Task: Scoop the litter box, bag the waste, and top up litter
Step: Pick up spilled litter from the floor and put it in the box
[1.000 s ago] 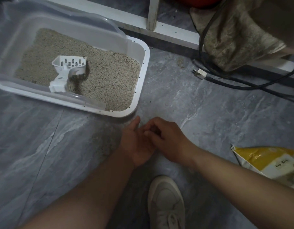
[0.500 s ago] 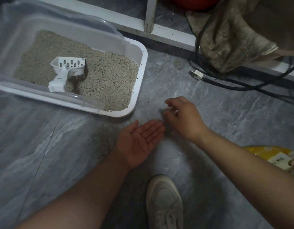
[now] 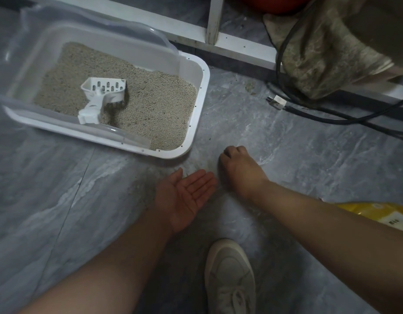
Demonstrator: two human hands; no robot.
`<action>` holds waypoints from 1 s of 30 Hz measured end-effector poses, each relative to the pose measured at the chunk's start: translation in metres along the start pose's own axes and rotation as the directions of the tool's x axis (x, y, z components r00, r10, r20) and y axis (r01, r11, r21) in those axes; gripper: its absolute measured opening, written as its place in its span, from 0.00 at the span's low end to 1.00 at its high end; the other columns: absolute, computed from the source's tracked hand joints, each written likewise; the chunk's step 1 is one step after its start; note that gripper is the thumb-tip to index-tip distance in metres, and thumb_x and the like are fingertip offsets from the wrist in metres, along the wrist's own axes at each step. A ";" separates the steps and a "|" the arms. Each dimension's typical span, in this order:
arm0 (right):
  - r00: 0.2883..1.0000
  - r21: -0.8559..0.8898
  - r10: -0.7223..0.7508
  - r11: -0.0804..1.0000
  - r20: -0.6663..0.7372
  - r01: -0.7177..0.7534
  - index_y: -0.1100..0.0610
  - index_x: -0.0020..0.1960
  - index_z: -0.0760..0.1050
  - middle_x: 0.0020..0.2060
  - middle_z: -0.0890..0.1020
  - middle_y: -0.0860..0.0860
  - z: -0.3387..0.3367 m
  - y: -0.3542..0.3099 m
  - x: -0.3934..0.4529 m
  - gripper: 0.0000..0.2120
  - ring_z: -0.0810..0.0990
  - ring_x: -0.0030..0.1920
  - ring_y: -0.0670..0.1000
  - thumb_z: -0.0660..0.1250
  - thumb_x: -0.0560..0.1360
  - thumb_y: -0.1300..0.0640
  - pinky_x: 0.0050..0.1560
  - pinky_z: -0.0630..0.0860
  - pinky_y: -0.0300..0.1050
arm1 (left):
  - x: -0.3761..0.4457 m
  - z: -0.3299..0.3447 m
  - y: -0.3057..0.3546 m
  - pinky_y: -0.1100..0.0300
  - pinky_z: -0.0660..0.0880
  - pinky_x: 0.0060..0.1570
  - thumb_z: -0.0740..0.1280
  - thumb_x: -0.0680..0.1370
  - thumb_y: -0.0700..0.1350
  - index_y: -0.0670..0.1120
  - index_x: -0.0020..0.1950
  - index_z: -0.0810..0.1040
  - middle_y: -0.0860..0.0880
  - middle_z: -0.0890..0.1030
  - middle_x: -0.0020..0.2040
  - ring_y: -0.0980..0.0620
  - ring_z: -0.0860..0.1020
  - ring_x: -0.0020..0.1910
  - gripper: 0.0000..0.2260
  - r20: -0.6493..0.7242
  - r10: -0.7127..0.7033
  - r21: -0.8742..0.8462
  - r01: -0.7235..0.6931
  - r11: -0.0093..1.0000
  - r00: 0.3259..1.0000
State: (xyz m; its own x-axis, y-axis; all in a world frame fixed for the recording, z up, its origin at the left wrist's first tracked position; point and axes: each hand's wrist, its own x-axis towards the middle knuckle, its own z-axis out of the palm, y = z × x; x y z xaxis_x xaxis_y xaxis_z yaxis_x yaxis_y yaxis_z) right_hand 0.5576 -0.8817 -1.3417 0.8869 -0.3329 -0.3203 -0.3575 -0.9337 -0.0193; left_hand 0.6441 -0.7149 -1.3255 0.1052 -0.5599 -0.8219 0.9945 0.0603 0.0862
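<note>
Likely, grains pinched off the floor [image 3: 286,155] by the curled right hand [image 3: 238,168] are dropped beside the flat, upturned left hand [image 3: 184,196], scattering again near the litter box [image 3: 196,123].

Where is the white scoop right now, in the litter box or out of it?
In it. The scoop lies on the litter inside the litter box, its handle pointing toward the near wall. Neither hand touches it.

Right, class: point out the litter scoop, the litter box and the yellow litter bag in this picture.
litter scoop [image 3: 105,91]: head view, on its slotted white bowl.
litter box [image 3: 197,123]: head view, on its white rim at the right end.
yellow litter bag [image 3: 375,213]: head view, on the yellow part beyond the right forearm.
</note>
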 end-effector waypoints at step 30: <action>0.957 0.612 0.287 0.764 -0.041 -0.203 0.59 0.52 0.71 0.48 0.79 0.57 -0.025 -0.020 -0.011 0.05 0.78 0.47 0.55 0.63 0.77 0.64 0.45 0.69 0.44 | 0.006 0.005 0.000 0.47 0.76 0.59 0.56 0.83 0.52 0.34 0.61 0.78 0.35 0.82 0.58 0.39 0.81 0.57 0.23 0.001 0.014 0.038 -0.014 0.999 1.000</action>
State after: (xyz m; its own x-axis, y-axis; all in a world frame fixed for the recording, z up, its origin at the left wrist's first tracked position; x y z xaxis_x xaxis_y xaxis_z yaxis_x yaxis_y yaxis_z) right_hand 0.5623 -0.8626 -1.3137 0.7585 -0.5917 -0.2731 -0.6320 -0.5657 -0.5296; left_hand 0.6443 -0.7221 -1.3274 0.1191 -0.5600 -0.8199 0.9922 0.0363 0.1193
